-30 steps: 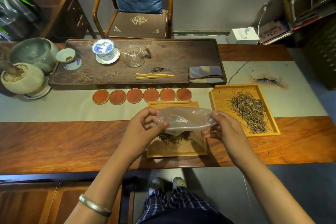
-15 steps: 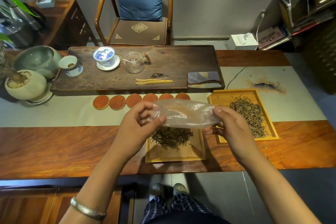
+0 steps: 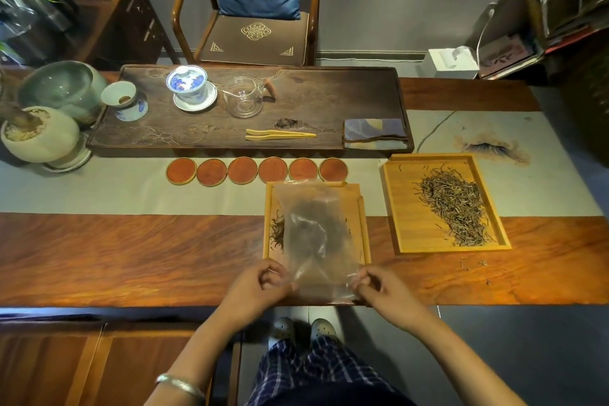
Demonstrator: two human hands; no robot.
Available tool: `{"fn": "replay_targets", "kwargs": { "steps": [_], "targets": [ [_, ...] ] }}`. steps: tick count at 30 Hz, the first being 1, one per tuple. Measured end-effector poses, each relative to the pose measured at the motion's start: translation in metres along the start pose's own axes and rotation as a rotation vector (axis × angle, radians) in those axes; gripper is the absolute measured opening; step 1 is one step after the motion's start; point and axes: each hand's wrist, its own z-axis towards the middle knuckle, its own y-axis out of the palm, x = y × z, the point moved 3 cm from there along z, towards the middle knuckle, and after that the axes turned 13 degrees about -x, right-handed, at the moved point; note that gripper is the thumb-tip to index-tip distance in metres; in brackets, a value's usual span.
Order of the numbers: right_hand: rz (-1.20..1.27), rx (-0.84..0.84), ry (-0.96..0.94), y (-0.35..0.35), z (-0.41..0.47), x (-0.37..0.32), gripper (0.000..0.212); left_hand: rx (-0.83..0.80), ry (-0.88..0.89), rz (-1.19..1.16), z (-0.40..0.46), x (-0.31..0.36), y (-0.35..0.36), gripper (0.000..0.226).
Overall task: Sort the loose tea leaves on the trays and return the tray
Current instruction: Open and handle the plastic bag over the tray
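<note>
On the worktop, the right tray beside the near tray is holding unsorted leaves. Over the near tray, we are pinching the plastic bag with both hands, left and right; bagging is looking barely begun.

A clear plastic bag lies over the near bamboo tray, hiding most of its tea leaves; the right-hand tray holds a loose spread of leaves.
</note>
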Motion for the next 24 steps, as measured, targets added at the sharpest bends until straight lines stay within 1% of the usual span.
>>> {"fn": "replay_targets", "kwargs": {
  "steps": [2,4,5,6,8,10,12,14,16,18,20,22,24],
  "targets": [
    [-0.067,-0.036,0.026,0.0,0.004,0.004,0.014,0.012,-0.022,-0.035,0.002,0.0,-0.002,0.044],
    [-0.086,-0.01,0.038,-0.004,0.009,0.003,0.025,0.059,-0.032,-0.148,0.005,0.006,-0.005,0.066],
    [-0.054,0.027,0.044,-0.008,0.012,0.001,0.028,0.075,-0.043,-0.197,0.007,0.01,-0.006,0.072],
    [-0.003,0.066,0.052,-0.011,0.017,-0.003,0.03,0.076,-0.057,-0.213,0.011,0.014,-0.008,0.071],
    [0.114,0.109,0.083,-0.016,0.029,-0.009,0.038,0.052,-0.071,-0.213,0.018,0.024,-0.006,0.054],
    [0.167,0.105,0.116,-0.017,0.04,-0.015,0.045,0.046,-0.067,-0.123,0.027,0.031,-0.004,0.037],
    [0.151,0.098,0.125,-0.017,0.046,-0.02,0.042,0.109,-0.088,0.034,0.034,0.035,-0.004,0.027],
    [0.143,0.095,0.099,-0.017,0.047,-0.024,0.032,0.171,-0.072,0.1,0.035,0.038,-0.005,0.016],
    [0.153,0.104,0.052,-0.016,0.041,-0.028,0.02,0.205,-0.029,0.113,0.031,0.043,-0.006,0.013],
    [0.183,0.13,-0.006,-0.017,0.032,-0.032,0.011,0.187,0.026,0.068,0.023,0.046,-0.008,0.01],
    [0.205,0.136,-0.064,-0.016,0.024,-0.039,0.008,0.178,0.081,0.022,0.014,0.049,-0.011,0.015],
    [0.218,0.133,-0.11,-0.015,0.02,-0.049,0.006,0.203,0.107,-0.019,0.005,0.049,-0.016,0.02],
    [0.252,0.128,-0.132,-0.013,0.022,-0.061,0.005,0.225,0.119,-0.073,-0.003,0.049,-0.023,0.013]
  ]
}}
